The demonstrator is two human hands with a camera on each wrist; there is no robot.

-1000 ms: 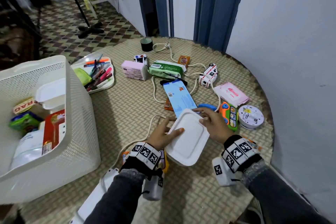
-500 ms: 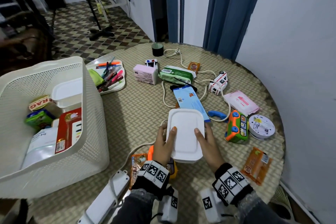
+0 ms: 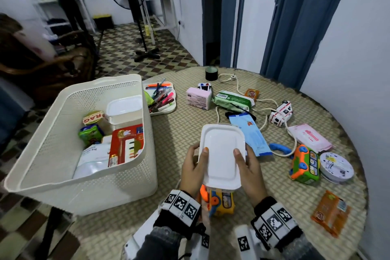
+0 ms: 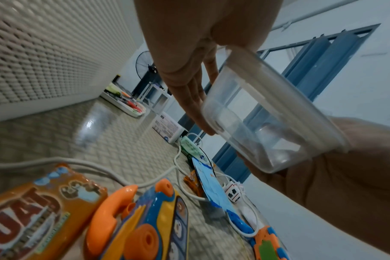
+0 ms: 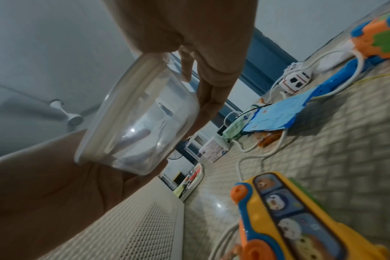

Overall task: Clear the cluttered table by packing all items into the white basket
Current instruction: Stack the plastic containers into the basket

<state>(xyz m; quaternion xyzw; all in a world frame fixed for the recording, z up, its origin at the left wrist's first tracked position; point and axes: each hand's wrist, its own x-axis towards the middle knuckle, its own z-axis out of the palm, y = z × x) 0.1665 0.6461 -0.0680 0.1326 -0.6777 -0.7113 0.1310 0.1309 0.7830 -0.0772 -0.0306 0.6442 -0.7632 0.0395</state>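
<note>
I hold a clear plastic container with a white lid above the table, between both hands. My left hand grips its left side, thumb on the lid, fingers under it. My right hand grips the right side the same way. The container is lifted off the mat. The white basket stands to the left with a similar container, a red box, a jar and packets inside.
On the woven round table lie a yellow toy phone under the container, a blue packet, a green-orange toy, wipes packs, a toy ambulance, a pen tray, a cable, orange sachets and a power strip.
Both hands have lifted the lidded container off the mat and drawn it toward me and slightly left. The head view has tilted up, which shows more of the room.
</note>
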